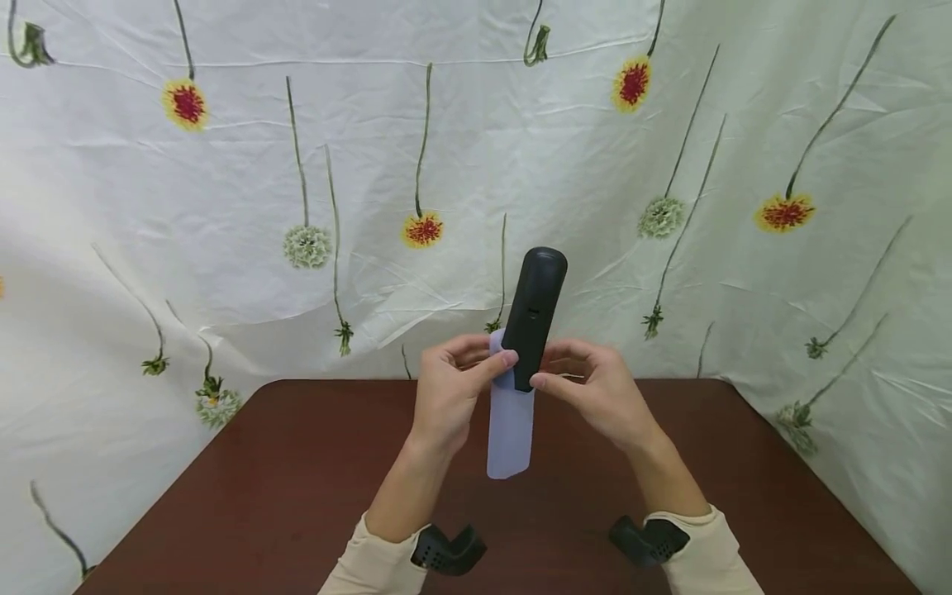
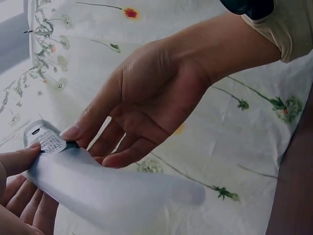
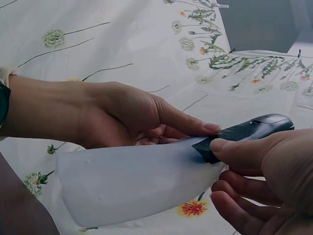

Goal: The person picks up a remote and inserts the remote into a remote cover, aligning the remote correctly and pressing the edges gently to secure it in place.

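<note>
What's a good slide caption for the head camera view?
Left hand and right hand hold a black device against a pale sleeve above a dark table, flower-printed cloth behind.

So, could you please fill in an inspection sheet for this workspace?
Surface: dark reddish-brown tabletop, below the hands.
Job's things: long black plastic-looking handset, rounded at its top, overlapping a translucent pale-lavender sleeve; how far it is inserted, cannot tell.
Clutter: nothing seen.
Hands: left hand pinches handset and sleeve; right hand holds the handset near its lower end; black devices on both wrists.
Cables: nothing seen.
Surroundings: white flower-patterned fabric behind the tabletop.
</note>
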The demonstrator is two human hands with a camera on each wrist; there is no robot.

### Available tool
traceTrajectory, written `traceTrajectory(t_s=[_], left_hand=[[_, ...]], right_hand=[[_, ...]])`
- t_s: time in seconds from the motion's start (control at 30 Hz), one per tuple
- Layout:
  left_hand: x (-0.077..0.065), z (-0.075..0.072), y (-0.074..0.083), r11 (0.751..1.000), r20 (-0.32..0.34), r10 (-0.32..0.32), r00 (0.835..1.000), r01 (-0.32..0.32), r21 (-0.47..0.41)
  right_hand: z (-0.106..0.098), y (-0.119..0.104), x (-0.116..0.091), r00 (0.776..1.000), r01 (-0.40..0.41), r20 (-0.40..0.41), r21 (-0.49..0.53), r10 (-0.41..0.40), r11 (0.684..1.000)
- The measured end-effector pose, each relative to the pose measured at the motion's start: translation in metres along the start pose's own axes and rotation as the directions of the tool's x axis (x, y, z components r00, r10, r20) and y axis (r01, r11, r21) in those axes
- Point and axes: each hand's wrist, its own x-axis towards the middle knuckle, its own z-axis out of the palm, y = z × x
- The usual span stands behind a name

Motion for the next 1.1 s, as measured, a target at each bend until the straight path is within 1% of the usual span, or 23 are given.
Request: traceTrajectory(t_s=[0.07, 0.13, 0.2, 0.3, 0.4, 0.5, 0.63, 0.73, 0.8, 0.9, 0.97, 1.1], left_hand=[[0.000, -0.001, -0.001, 0.999, 0.007, -0.013, 1.000, 0.013, -0.049], [0.000, -0.002, -0.001, 0.995, 0.013, -0.025, 1.000, 0.026, -0.096], [0.000, -0.002, -0.001, 0.991, 0.022, -0.034, 0.999, 0.036, -0.130], [-0.001, -0.002, 0.000, 0.987, 0.028, -0.045, 0.999, 0.048, -0.152], [-0.001, -0.002, 0.000, 0.986, 0.031, -0.049, 0.998, 0.053, -0.159], [0.000, -0.002, 0.000, 0.987, 0.035, -0.039, 0.999, 0.044, -0.157], [0.001, -0.002, -0.003, 0.994, 0.026, -0.002, 1.000, 0.005, -0.109], [0.002, -0.002, -0.005, 0.998, 0.010, 0.054, 0.998, -0.054, -0.016], [0.003, -0.002, -0.007, 0.992, 0.007, 0.106, 0.994, -0.106, 0.070], [0.003, -0.002, -0.009, 0.970, 0.021, 0.167, 0.986, -0.168, 0.173], [0.003, -0.002, -0.009, 0.965, 0.031, 0.175, 0.984, -0.178, 0.191], [0.003, -0.003, -0.010, 0.981, 0.039, 0.131, 0.991, -0.136, 0.141]], right_hand=[[0.001, 0.000, 0.000, 0.999, -0.031, 0.044, 0.051, 0.029, 0.998], [0.002, 0.000, 0.001, 0.996, -0.056, 0.076, 0.127, 0.046, 0.990], [0.003, 0.002, 0.002, 0.993, -0.078, 0.100, 0.210, 0.058, 0.975], [0.002, 0.005, 0.002, 0.990, -0.100, 0.120, 0.289, 0.068, 0.952], [0.001, 0.008, 0.003, 0.989, -0.112, 0.129, 0.329, 0.073, 0.938], [0.000, 0.010, 0.003, 0.989, -0.118, 0.126, 0.344, 0.079, 0.931], [-0.001, 0.011, 0.003, 0.988, -0.145, 0.097, 0.339, 0.118, 0.930], [-0.002, 0.009, 0.003, 0.982, -0.189, 0.056, 0.347, 0.181, 0.919], [-0.002, 0.007, 0.003, 0.975, -0.211, 0.015, 0.375, 0.222, 0.902], [0.000, 0.003, 0.003, 0.963, -0.221, -0.046, 0.429, 0.266, 0.876], [0.003, 0.001, 0.003, 0.960, -0.212, -0.080, 0.417, 0.268, 0.884], [0.010, -0.001, 0.003, 0.965, -0.187, -0.121, 0.300, 0.232, 0.935]])
